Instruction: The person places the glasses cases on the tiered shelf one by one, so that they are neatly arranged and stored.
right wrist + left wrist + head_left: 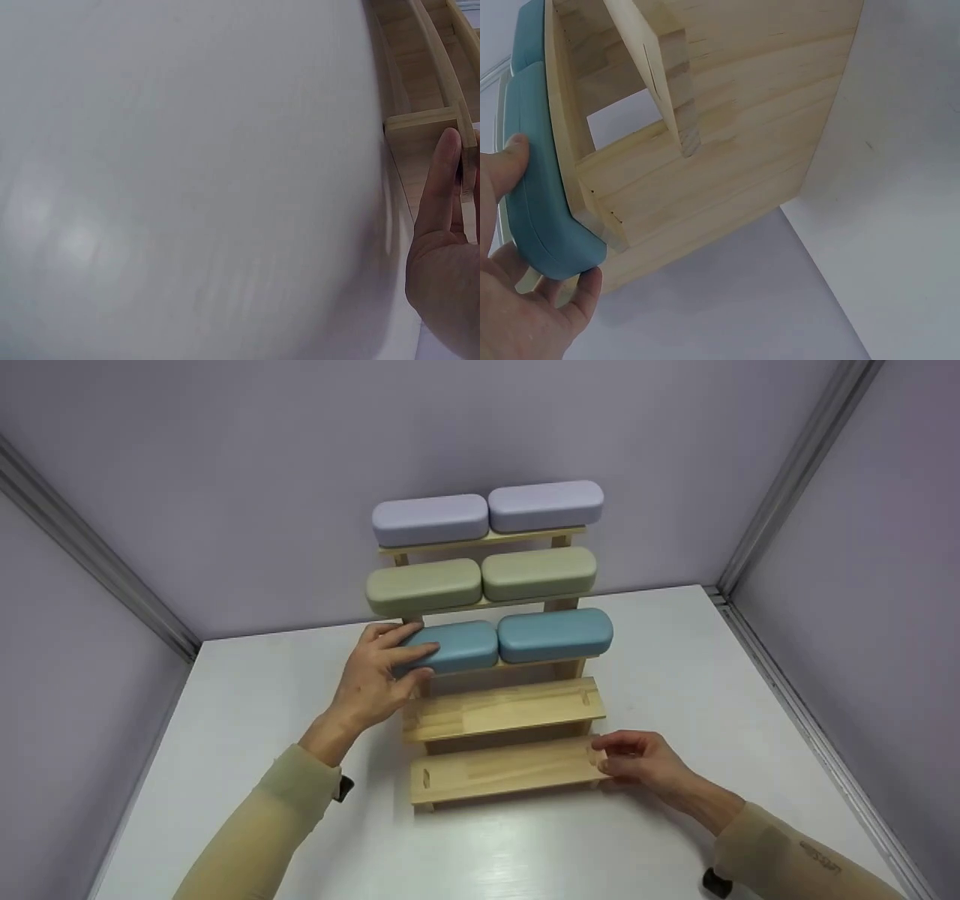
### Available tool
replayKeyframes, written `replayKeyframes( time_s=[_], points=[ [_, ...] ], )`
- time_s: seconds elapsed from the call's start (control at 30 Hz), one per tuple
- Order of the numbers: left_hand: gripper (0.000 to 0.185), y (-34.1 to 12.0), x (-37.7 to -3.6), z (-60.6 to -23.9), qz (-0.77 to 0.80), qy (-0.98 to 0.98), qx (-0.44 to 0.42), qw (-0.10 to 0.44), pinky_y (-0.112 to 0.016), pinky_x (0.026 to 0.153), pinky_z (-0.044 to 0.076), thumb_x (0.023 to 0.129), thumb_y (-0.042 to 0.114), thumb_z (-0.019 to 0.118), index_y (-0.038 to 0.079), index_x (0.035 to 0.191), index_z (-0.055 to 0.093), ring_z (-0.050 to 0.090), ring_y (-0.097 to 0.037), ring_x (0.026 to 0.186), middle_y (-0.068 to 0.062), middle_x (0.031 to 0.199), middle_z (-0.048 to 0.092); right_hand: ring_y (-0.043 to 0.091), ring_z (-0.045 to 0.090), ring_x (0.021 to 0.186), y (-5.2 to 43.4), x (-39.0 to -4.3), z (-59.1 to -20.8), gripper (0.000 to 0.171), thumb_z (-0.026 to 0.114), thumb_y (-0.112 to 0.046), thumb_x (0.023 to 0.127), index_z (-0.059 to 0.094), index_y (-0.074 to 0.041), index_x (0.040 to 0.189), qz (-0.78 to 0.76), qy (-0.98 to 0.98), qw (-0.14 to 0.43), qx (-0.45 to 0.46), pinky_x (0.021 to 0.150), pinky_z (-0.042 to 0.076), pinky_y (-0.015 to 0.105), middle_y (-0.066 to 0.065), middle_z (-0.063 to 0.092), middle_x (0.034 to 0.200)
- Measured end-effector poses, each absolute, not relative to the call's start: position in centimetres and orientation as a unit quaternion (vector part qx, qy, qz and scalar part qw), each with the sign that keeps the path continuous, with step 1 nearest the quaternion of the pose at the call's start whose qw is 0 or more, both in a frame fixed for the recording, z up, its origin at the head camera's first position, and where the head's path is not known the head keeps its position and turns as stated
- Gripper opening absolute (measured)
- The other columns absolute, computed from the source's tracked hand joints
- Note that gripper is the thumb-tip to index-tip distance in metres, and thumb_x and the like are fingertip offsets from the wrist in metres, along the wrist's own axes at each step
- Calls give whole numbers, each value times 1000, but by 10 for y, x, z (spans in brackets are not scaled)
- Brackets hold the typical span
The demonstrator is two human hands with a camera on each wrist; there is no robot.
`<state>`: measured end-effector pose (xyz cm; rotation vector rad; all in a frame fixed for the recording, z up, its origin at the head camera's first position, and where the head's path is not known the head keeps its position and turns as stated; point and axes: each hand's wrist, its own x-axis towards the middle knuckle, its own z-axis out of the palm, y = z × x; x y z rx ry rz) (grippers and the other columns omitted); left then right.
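Note:
A stepped wooden rack carries pairs of hard rounded glasses cases on its upper steps. On its middle step, my left hand grips the outer end of the left blue glasses case. In the left wrist view the thumb lies on the front of this blue case and the fingers curl round its end. Beside it sits the right blue glasses case. Low on the right, my right hand pinches the end of the lowest step; the right wrist view shows a finger along the rack's end.
Two green glasses cases sit one step higher, and two lilac cases stand on the top step. Bare wood shows on the two lowest steps. The rack stands on a white table near the back wall, between side walls.

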<state>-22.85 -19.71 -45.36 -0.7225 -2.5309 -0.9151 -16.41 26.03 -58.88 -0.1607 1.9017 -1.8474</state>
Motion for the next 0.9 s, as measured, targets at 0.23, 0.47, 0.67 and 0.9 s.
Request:
replayKeyframes(
  time_s=[0.23,0.47,0.67,0.9],
  points=[
    [39,-197,-228,-455,-330,-892,-255,178,-65,124,51,95,24,89,16,133,85,58,-45,147,-18,157,70,4,74,104,261,-163,-586,35,75,-1,102,75,1,138,-679,690,242,-61,89,69,26,-11,80,127],
    [39,-195,-229,-456,-332,-888,-258,186,-65,123,52,96,22,90,16,134,84,58,-45,146,-18,157,69,5,76,103,262,-163,-588,33,78,-2,101,78,-5,134,-688,682,240,-57,88,70,27,-12,81,124],
    [40,-196,-228,-459,-315,-881,-280,217,-63,124,53,96,23,90,14,135,83,59,-45,149,-19,158,69,6,75,102,264,-165,-586,33,78,-4,102,77,-3,135,-681,688,243,-64,87,70,28,-12,81,124],
    [41,-213,-220,-461,-320,-869,-276,259,-59,120,56,97,21,90,9,135,82,63,-40,145,-17,156,70,10,78,102,281,-180,-563,45,78,-13,104,70,6,144,-588,762,259,-83,84,71,33,2,81,126]
  ],
)
